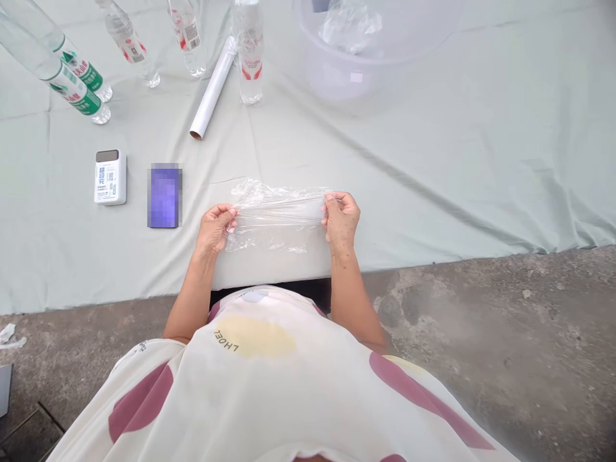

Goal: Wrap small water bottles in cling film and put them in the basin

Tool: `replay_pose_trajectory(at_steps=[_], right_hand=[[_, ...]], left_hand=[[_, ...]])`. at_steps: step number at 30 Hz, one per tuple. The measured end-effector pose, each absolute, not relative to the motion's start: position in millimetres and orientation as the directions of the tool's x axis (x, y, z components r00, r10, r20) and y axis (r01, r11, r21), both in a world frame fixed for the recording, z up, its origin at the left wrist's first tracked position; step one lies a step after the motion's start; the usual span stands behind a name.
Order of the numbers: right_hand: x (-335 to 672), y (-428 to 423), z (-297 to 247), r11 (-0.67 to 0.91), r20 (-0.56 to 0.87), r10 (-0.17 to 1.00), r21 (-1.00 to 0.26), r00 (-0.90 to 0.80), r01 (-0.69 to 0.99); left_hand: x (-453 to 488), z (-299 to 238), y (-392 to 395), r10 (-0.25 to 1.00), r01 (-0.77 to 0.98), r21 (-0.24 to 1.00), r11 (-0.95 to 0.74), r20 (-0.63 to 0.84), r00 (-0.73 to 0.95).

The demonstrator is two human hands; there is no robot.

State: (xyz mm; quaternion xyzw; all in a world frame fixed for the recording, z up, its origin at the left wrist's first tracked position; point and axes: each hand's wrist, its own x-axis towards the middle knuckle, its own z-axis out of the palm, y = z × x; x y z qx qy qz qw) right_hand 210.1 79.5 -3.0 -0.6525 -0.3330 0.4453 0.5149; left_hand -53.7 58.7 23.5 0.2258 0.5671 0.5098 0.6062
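Observation:
A sheet of clear plastic film (282, 212) is stretched between my two hands, just over the cloth near the front edge of the table. My left hand (216, 226) pinches its left side between thumb and fingers. On the other side, my right hand (341, 218) grips the film the same way. Taut creases run across the film from hand to hand, while its upper and lower edges hang loose and crumpled. Whether it is a single sheet or a flat bag I cannot tell.
A white roll with a cardboard core (212, 90) lies beside a water bottle (251, 64). Several more bottles stand at the back left. A translucent basin (346, 77) holds crumpled plastic (351, 29). A white device (110, 179) and a phone-like, blurred object (164, 196) lie left on the tablecloth (457, 160).

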Motion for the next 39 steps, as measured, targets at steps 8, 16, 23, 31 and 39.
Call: replay_pose_trajectory(at_steps=[8,16,23,31,39], right_hand=[[225.3,94.9,-2.0,-0.315,-0.241,0.866,-0.944,0.438,0.102],[234.5,101.4,-4.8,-0.36,-0.205,0.883,-0.873,0.422,0.328],[231.8,101.6,-3.8,-0.349,-0.202,0.906,-0.853,0.372,0.388],[272.7,113.3,2.4,-0.35,-0.112,0.845,-0.856,0.522,0.382],[214.2,125.2,8.8,0.223,0.031,0.966,-0.609,-0.257,0.761]], left_hand=[[-79.6,25.6,59.4,0.841,-0.196,0.924,0.327,-0.379,-0.387],[-78.2,42.8,60.2,0.733,0.382,0.924,-0.013,0.268,-0.625],[-21.9,20.7,68.6,0.951,0.589,0.782,-0.203,0.014,0.309],[-34.2,14.4,66.5,0.931,0.809,0.555,-0.196,-0.152,0.331],[-28.7,23.3,60.2,0.912,0.915,0.311,-0.258,-0.235,0.337]])
